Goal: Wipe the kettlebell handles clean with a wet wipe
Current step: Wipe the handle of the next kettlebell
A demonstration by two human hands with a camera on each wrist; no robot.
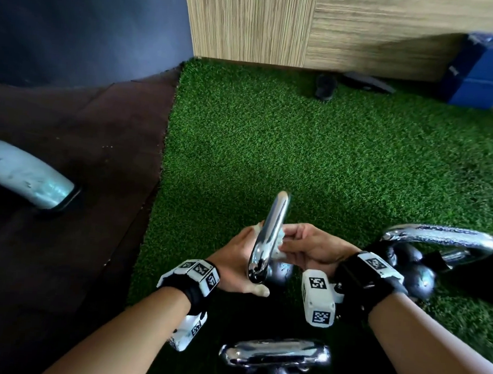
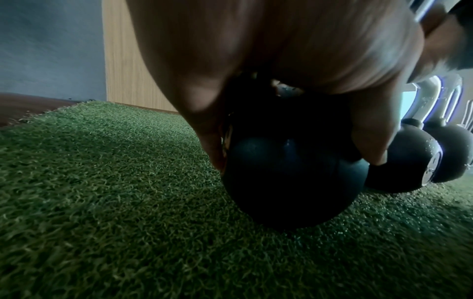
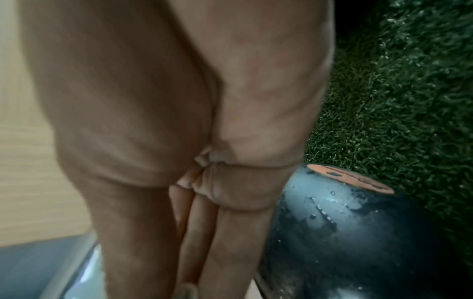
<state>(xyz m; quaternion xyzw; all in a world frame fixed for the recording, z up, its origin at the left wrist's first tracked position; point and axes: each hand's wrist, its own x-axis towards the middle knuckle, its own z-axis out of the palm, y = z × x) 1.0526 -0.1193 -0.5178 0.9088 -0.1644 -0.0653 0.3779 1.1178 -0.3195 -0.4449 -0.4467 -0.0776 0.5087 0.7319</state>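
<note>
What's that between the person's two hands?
In the head view, the chrome kettlebell handle stands between the left hand and the right hand, with a white wet wipe bunched against it.

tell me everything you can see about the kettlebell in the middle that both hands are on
The middle kettlebell stands upright on the green turf, a dark round ball under a shiny chrome loop handle, seen edge-on from the head view. A white wet wipe sits bunched against the handle. The left hand is on the handle's left side, the right hand holds the wipe against its right.
</note>
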